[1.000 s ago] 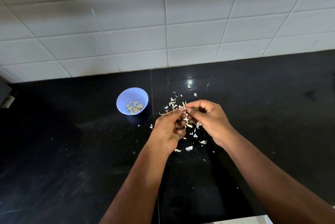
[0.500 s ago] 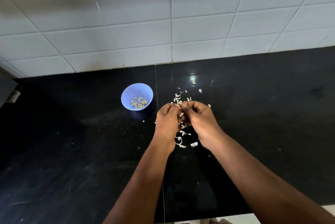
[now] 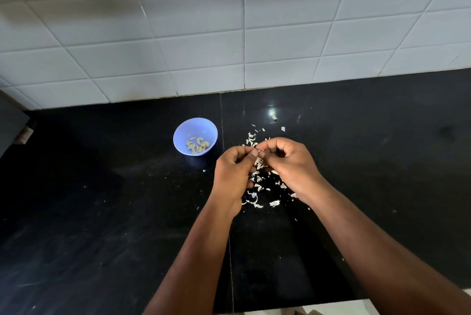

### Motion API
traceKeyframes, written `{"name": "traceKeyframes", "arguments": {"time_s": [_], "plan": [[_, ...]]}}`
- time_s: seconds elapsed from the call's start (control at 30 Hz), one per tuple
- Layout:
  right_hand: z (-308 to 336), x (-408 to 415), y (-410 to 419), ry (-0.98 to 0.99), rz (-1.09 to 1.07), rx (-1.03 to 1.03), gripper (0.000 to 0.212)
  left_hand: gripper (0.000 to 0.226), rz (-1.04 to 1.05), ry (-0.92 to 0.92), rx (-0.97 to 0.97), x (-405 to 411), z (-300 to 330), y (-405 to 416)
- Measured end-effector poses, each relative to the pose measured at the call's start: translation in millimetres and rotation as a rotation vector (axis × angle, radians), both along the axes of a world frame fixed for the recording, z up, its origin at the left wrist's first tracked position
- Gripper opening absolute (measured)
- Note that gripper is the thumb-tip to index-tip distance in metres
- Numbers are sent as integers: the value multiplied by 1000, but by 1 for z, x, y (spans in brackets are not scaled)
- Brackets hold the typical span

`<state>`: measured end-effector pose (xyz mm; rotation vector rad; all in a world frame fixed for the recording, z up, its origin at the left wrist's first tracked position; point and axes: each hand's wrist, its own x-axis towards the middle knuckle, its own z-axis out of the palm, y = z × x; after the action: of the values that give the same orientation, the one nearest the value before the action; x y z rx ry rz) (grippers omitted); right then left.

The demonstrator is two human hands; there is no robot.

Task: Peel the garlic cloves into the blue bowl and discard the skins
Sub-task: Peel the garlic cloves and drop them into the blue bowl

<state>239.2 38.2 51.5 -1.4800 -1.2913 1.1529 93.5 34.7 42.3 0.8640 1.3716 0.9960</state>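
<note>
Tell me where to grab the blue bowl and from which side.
Grip the blue bowl by its rim on the left, coming from above with the left hand. It stands upright and open, its left side is bare counter, and skins lie scattered to its right.

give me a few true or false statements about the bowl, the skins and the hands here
1. The blue bowl holds peeled garlic cloves. True.
2. The bowl lies to the right of both hands. False: it is left of them.
3. The left hand and right hand meet at the fingertips, pinching something small. True.
4. The garlic skins are piled in the bowl. False: they lie scattered on the black counter under the hands.
5. The counter is white. False: it is black; the wall tiles are white.
</note>
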Motion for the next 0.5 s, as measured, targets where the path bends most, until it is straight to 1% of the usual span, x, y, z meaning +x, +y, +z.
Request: {"name": "traceKeyframes", "arguments": {"time_s": [0.07, 0.2, 0.37, 0.43, 0.5], "plan": [[0, 2, 0, -25, 4, 12, 20, 2, 18, 7, 21, -2, 0, -1], [3, -2, -1, -68, -40, 50, 22, 15, 44, 129, 124, 1, 0, -1], [0, -10, -6, -95, -127, 88, 26, 17, 67, 406, 223, 5, -3, -7], [-3, -12, -8, -97, -146, 121, 28, 16, 101, 401, 205, 9, -4, -9], [-5, -13, -9, -101, -153, 168, 31, 11, 158, 311, 139, 13, -5, -9]]}}
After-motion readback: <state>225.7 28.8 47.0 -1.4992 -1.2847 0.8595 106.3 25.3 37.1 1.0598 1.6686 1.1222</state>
